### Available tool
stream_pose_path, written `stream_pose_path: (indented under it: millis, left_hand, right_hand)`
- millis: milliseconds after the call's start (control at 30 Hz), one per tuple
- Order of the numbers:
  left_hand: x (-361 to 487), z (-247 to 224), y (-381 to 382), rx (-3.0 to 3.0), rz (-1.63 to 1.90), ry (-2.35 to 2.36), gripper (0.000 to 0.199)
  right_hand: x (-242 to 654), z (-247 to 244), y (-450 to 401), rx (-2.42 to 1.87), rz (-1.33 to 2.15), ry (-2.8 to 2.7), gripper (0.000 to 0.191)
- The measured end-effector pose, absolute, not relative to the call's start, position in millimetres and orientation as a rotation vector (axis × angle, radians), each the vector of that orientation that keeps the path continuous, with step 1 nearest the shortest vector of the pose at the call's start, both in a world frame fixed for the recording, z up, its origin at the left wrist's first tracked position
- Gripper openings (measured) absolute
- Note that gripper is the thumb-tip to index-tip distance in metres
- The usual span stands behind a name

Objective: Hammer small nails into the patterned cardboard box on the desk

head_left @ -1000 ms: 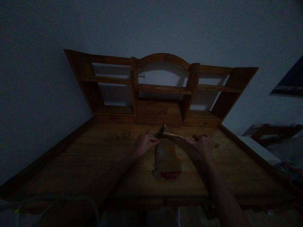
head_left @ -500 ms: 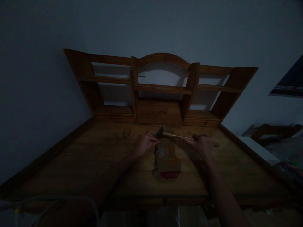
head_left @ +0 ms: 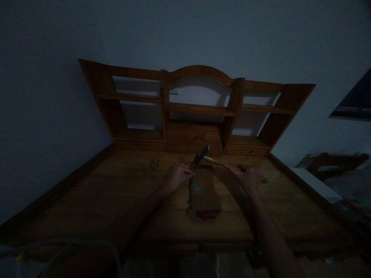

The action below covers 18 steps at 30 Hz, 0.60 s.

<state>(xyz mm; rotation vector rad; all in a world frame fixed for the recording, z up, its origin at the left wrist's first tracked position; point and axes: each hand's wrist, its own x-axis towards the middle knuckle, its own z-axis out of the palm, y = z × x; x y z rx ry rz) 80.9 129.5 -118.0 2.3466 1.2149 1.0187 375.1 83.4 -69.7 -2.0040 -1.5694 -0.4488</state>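
Note:
The picture is dim. My right hand (head_left: 249,178) is wrapped round the wooden handle of a hammer (head_left: 201,155), whose dark metal head hangs above the far left edge of a box. That brown speckled box (head_left: 206,193), with orange patches and a red near end, lies on the wooden desk (head_left: 110,197). My left hand (head_left: 179,177) has its fingertips pinched together at the box's far left corner, just below the hammer head. Something tiny and bright shows at the fingertips, too small to make out.
Several thin dark pieces, like nails (head_left: 154,165), lie on the desk left of my left hand. A wooden shelf unit (head_left: 199,110) stands along the back. A pale cable (head_left: 95,242) curves at the lower left. A wooden chair back (head_left: 337,159) is at the right.
The hammer head has risen and shifted slightly right, away from my left fingertips. My left hand stays almost in the same place, still pinched.

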Motion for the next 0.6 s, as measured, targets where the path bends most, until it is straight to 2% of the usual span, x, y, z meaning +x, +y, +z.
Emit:
stream_pose_path:
  millis: [367,600]
  left_hand:
    - [80.2,-117.4,129.3,2.31,0.954,1.299,0.019]
    - [79.7,-115.3,129.0,2.333,0.994,1.209,0.015]
  right_hand:
    - [379.2,-65.7,78.9,-1.902,-0.605,-1.848,0.076]
    - [381.1,-74.2,84.1,-1.889,-0.501,-1.588,0.077]
